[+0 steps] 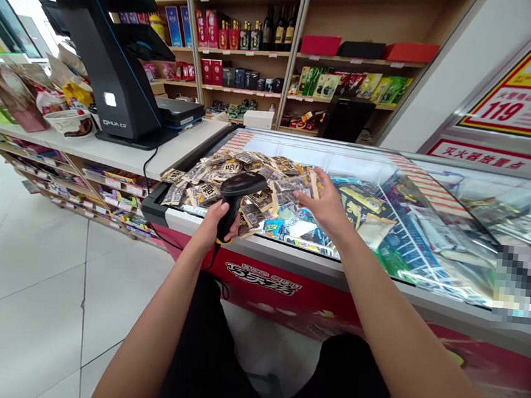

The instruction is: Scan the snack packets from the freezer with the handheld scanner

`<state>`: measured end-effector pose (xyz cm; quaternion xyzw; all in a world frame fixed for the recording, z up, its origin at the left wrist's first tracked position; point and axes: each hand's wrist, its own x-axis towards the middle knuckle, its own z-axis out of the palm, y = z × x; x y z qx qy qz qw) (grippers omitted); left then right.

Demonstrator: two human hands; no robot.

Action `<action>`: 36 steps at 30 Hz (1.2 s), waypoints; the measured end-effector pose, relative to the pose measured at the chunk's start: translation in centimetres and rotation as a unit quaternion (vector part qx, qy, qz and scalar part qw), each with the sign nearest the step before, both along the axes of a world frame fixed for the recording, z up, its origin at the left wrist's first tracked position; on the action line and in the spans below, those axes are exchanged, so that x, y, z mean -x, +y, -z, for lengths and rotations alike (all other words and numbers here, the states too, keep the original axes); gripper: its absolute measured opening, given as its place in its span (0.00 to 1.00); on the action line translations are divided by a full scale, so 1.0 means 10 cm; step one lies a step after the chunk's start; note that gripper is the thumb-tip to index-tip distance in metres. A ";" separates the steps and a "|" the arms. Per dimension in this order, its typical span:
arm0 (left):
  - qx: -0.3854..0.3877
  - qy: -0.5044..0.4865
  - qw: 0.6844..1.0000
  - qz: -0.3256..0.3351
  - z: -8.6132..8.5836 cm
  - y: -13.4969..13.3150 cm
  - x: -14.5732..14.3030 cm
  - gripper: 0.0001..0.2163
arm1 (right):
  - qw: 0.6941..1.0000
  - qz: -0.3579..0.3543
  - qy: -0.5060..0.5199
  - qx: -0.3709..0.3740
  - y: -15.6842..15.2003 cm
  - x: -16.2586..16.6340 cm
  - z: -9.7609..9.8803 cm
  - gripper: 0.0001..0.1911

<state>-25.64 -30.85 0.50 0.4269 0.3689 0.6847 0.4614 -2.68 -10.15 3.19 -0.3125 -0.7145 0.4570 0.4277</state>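
Observation:
My left hand is wrapped round the handle of a black barcode scanner, whose head points to the right over a heap of small snack packets. A cable hangs from the scanner's base. At the heap's right side my right hand grips a small snack packet between thumb and fingers. The heap lies on the glass top of a red chest freezer. Beneath the glass, below my right hand, are colourful wrapped goods.
On the white counter to the left stands a black checkout terminal. A white bowl and bagged goods sit behind it. Shelves with boxes and bottles line the back. A red and white sign hangs at the right.

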 end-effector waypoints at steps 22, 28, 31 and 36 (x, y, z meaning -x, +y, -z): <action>-0.012 0.105 0.992 0.075 0.06 -0.04 0.09 0.29 | 0.993 0.074 0.083 -0.043 -0.08 0.53 -0.25 0.28; -0.017 0.085 0.993 0.077 0.09 -0.03 0.11 0.29 | 0.990 0.107 0.061 -0.062 0.04 0.35 -0.18 0.24; -0.010 0.038 0.997 0.063 0.09 -0.04 0.13 0.31 | 0.985 0.155 0.039 -0.066 0.26 -0.06 -0.14 0.22; 0.005 -0.023 0.999 0.041 -0.01 0.05 0.26 0.34 | 0.958 0.285 0.000 -0.038 0.73 -1.16 -0.12 0.22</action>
